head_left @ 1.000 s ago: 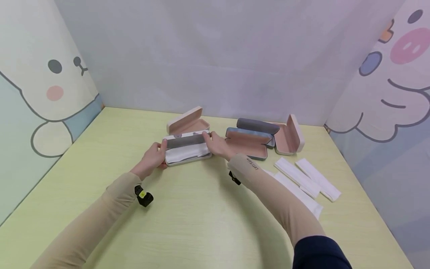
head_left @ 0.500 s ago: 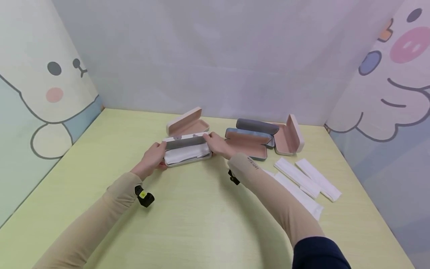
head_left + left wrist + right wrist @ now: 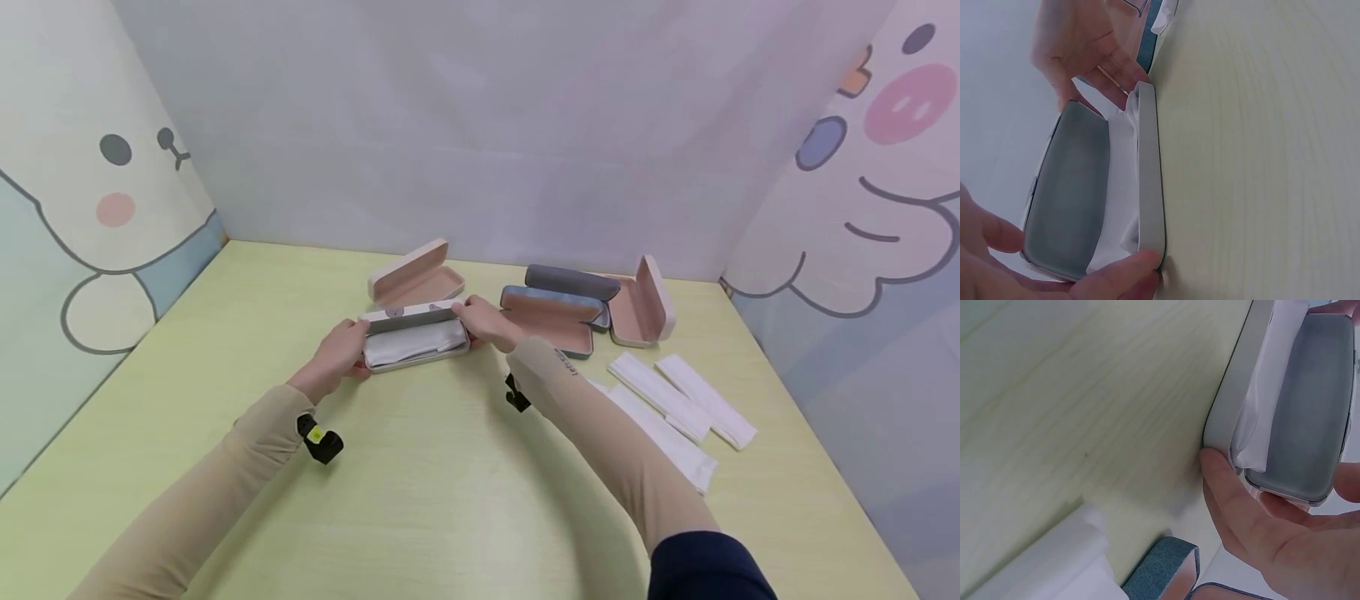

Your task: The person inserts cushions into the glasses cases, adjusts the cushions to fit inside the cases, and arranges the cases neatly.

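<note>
A glasses case [image 3: 416, 362] with a grey lining stands partly open on the table, its patterned white lid [image 3: 412, 314] leaning up at the back. Folded white cloth [image 3: 416, 340] fills its base. My left hand [image 3: 337, 354] grips the left end, with the thumb at the lid and fingers at the base. At the other end my right hand [image 3: 487, 322] holds the case the same way. In the right wrist view, the right fingers [image 3: 1235, 494] touch the base's corner beside the cloth [image 3: 1272, 387].
An open pink-lined case [image 3: 416, 283] stands right behind. To the right are an open blue case [image 3: 555, 337], a dark grey case [image 3: 573, 282] and another open pink-lined case [image 3: 637, 308]. Several folded white cloths [image 3: 663, 396] lie at the right of the table [image 3: 450, 500].
The lid of the glasses case has tilted down slightly toward the cloth, showing less grey lining. Both hands keep their hold on its ends.
</note>
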